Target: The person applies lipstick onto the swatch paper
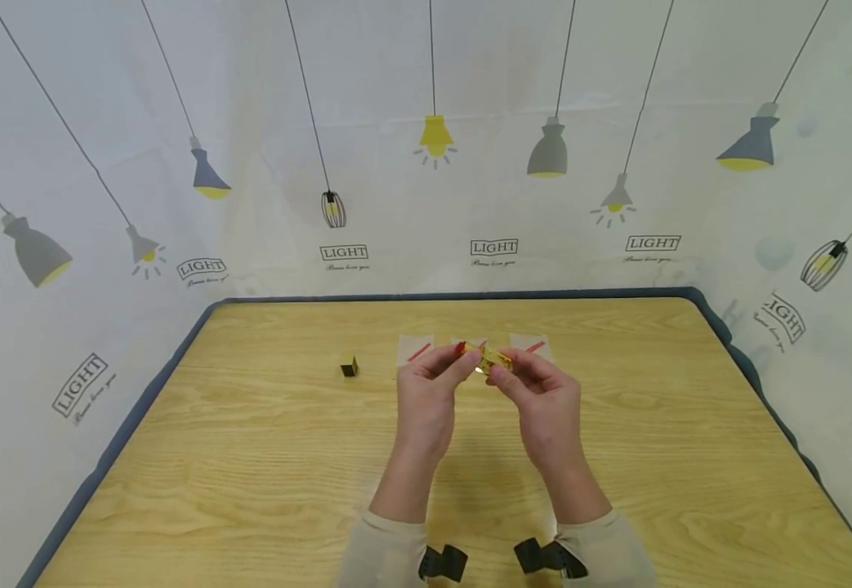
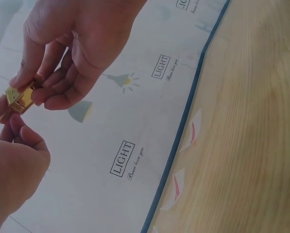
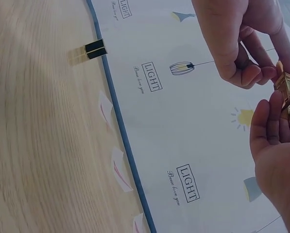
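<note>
Both hands hold a small shiny gold-coloured metal piece [image 1: 495, 359] up in front of me, over the far middle of the table. My left hand [image 1: 426, 400] pinches its left end between thumb and fingers, where a bit of red shows. On the other end, the thumb and fingertips of my right hand [image 1: 549, 400] grip it. Ridges and small cut-outs mark the gold piece [image 2: 22, 98] in the left wrist view. Fingers cover part of the gold piece [image 3: 286, 87] in the right wrist view, and its exact kind is unclear.
A small black and gold block [image 1: 349, 366] stands on the wooden table [image 1: 249, 457], left of the hands. Behind the hands lie white paper pieces with red strokes, one at left [image 1: 414, 349], one at right [image 1: 533, 345]. A lamp-printed wall covering [image 1: 396, 204] borders the table.
</note>
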The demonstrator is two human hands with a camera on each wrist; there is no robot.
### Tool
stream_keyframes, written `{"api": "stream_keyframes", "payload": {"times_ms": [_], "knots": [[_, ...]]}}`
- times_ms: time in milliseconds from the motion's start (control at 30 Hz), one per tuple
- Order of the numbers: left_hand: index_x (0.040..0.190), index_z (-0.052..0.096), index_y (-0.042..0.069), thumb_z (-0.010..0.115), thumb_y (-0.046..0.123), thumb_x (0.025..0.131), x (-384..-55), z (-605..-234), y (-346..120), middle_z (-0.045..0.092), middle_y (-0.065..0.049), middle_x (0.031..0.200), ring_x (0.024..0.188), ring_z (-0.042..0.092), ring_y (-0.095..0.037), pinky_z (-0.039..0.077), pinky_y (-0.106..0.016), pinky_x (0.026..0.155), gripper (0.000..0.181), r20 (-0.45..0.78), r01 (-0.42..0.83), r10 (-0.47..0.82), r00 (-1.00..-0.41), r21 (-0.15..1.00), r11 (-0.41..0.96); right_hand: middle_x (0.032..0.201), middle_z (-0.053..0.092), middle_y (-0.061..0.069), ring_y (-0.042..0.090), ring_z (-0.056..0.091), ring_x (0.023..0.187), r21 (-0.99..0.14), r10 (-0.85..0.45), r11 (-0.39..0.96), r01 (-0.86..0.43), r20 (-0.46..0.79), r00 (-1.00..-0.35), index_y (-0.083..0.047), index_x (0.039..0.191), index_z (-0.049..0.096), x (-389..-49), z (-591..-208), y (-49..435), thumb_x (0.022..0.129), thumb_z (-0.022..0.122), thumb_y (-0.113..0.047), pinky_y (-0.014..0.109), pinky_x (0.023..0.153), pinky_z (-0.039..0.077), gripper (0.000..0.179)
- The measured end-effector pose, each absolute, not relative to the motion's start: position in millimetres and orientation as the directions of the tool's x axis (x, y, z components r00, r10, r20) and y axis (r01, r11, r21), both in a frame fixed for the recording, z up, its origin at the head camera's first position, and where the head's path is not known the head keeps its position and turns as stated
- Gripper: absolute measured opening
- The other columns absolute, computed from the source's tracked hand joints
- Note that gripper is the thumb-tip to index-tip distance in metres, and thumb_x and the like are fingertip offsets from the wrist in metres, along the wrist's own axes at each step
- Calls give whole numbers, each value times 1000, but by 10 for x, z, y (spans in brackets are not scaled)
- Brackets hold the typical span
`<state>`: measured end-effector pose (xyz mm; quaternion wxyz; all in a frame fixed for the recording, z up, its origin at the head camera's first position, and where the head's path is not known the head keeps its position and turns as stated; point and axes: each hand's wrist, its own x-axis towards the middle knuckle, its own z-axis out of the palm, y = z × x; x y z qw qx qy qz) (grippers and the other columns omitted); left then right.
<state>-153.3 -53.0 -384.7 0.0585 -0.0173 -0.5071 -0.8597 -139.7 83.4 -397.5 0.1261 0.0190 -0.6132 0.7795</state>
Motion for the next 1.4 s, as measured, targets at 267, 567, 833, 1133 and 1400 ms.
{"api": "stream_keyframes", "payload": {"times_ms": [267,567,833,1133,1400], "knots": [[84,81,13,80,-3,90,-1523,-3859,-470,77,6,82,82,68,-8,56,-24,81,17,69,142,-169,-983,872,-469,97,78,-9,5,75,92,-943,192,-186,-276,240,-952,17,117,70,-1414,-4007,832,88,77,15,21,82,63,30],[89,82,9,81,3,93,-1511,-3891,-465,75,4,86,86,65,-10,55,-22,83,7,48,128,-168,-985,852,-508,114,78,-5,8,78,99,-964,-18,-222,-149,157,-987,6,138,63,-1398,-3972,897,106,66,-11,27,96,62,36],[85,82,13,80,0,92,-1514,-3919,-445,78,5,84,86,69,-10,57,-24,86,16,73,152,-173,-982,851,-503,93,82,-4,11,76,75,-972,-27,-230,-36,43,-999,9,127,68,-1402,-3948,897,106,68,-25,28,88,65,40],[93,81,0,84,4,90,-1497,-3914,-434,80,3,84,89,73,-13,57,-26,89,6,61,146,-179,-982,848,-510,86,80,-4,10,74,71,-976,-19,-212,-55,61,-998,8,123,71,-1409,-3956,908,104,70,-23,28,86,65,37],[91,81,0,86,5,89,-1490,-3920,-410,80,2,84,83,73,-11,59,-24,83,6,88,183,-202,-975,838,-515,85,80,-6,9,74,71,-979,-14,-179,-101,105,-994,7,123,72,-1417,-3974,920,103,71,-17,28,88,65,31]]}}
